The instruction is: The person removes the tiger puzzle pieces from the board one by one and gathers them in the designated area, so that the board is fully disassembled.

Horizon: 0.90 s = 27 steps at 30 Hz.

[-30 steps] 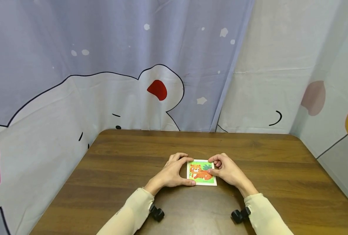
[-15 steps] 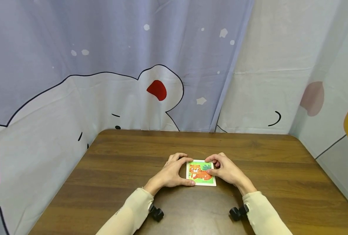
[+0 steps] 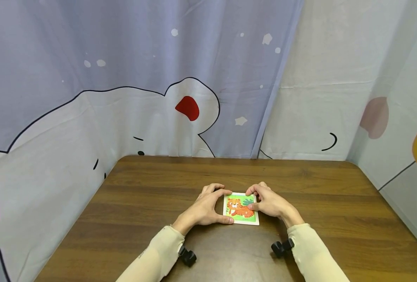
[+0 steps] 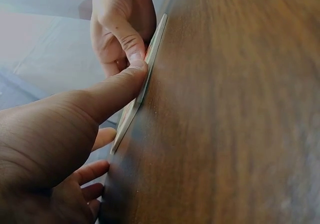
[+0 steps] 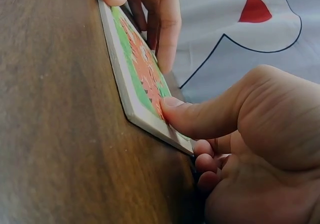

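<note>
A small, square tiger puzzle point(image 3: 234, 211) lies on the wooden table, its orange tiger on green set in a pale raised border. My left hand point(image 3: 203, 207) holds its left side, thumb on the near border and index finger at the far edge. From the right, my right hand point(image 3: 273, 201) grips it: the thumb presses on the tiger's hindquarters and the index finger sits at the far edge. In the right wrist view, the other right fingers point(image 5: 206, 164) curl beside the board's edge. The puzzle's thickness point(image 4: 131, 116) shows in the left wrist view.
The brown table point(image 3: 152, 188) stretches out around both hands. Behind it hangs a lilac and white cartoon curtain point(image 3: 141, 117) that reaches down to the table's back edge. Black cameras point(image 3: 188, 256) are strapped to both wrists.
My right wrist and forearm have shifted a little to the left, and the right index finger has slid left along the far edge. My left hand and the puzzle have hardly moved.
</note>
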Each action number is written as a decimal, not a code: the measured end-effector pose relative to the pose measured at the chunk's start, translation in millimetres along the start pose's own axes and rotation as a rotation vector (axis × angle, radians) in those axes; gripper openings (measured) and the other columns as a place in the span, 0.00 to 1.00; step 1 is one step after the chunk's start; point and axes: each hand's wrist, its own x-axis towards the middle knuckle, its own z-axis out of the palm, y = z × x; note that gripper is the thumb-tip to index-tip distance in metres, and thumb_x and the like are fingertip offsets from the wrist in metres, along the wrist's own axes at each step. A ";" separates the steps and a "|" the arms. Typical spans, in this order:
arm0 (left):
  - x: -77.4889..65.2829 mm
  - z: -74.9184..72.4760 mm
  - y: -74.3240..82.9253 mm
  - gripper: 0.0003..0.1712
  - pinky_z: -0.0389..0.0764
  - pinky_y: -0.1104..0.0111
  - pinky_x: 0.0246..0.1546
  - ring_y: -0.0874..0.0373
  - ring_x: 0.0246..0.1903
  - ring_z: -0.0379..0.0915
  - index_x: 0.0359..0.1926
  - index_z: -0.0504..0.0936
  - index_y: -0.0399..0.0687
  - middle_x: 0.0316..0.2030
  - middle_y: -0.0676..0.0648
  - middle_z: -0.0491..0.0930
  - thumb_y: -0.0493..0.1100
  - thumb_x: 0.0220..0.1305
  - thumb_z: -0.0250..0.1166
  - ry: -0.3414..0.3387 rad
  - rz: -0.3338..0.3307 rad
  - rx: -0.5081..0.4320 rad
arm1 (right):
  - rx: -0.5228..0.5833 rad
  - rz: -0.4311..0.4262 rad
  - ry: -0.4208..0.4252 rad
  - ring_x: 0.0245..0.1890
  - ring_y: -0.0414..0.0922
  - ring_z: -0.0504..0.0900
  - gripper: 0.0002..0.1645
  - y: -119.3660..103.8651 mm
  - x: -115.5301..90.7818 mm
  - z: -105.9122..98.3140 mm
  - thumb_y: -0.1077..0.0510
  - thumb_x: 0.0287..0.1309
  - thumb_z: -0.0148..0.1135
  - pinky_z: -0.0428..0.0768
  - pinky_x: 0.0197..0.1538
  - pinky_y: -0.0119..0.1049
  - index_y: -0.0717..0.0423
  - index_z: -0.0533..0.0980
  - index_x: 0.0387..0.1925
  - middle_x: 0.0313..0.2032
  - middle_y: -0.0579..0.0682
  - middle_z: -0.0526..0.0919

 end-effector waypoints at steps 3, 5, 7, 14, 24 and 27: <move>0.2 -0.3 0.3 0.52 0.65 0.39 0.78 0.41 0.80 0.56 0.78 0.78 0.57 0.81 0.43 0.65 0.62 0.55 0.88 0.001 0.002 0.005 | -0.021 -0.011 -0.005 0.54 0.54 0.68 0.20 -0.9 -0.3 -0.3 0.67 0.62 0.77 0.67 0.58 0.46 0.58 0.79 0.52 0.49 0.56 0.71; 0.2 -0.3 0.2 0.53 0.65 0.39 0.78 0.41 0.80 0.56 0.78 0.78 0.57 0.81 0.42 0.65 0.62 0.55 0.88 0.002 0.002 0.005 | -0.023 -0.015 -0.002 0.54 0.55 0.68 0.20 -1.2 -1.0 0.1 0.67 0.62 0.77 0.67 0.58 0.47 0.58 0.79 0.52 0.49 0.56 0.71; 0.1 -0.5 0.4 0.53 0.65 0.39 0.78 0.41 0.81 0.56 0.78 0.78 0.57 0.81 0.43 0.64 0.62 0.55 0.88 0.001 -0.002 0.003 | -0.024 -0.025 0.005 0.54 0.54 0.68 0.20 -0.3 -1.7 1.0 0.66 0.63 0.77 0.67 0.58 0.47 0.58 0.78 0.53 0.49 0.56 0.71; 0.1 -0.2 0.5 0.53 0.66 0.39 0.78 0.41 0.80 0.56 0.78 0.78 0.57 0.81 0.43 0.64 0.62 0.55 0.89 -0.006 -0.006 0.002 | 0.000 -0.073 0.056 0.49 0.51 0.69 0.20 6.5 -5.0 3.6 0.65 0.64 0.79 0.67 0.53 0.40 0.58 0.80 0.54 0.47 0.55 0.73; -0.1 -1.0 -0.3 0.52 0.65 0.39 0.78 0.41 0.81 0.55 0.78 0.78 0.58 0.81 0.43 0.64 0.63 0.55 0.88 -0.005 -0.007 -0.003 | 0.049 -0.119 0.115 0.46 0.49 0.74 0.22 18.6 -7.7 3.6 0.64 0.64 0.81 0.74 0.47 0.32 0.57 0.85 0.58 0.47 0.54 0.80; -0.2 0.5 -1.2 0.53 0.65 0.38 0.78 0.42 0.81 0.55 0.78 0.77 0.58 0.82 0.43 0.63 0.63 0.55 0.88 -0.009 -0.010 -0.003 | 0.076 -0.110 0.106 0.48 0.50 0.75 0.22 23.6 -9.6 0.1 0.65 0.65 0.79 0.77 0.46 0.31 0.57 0.86 0.60 0.49 0.54 0.82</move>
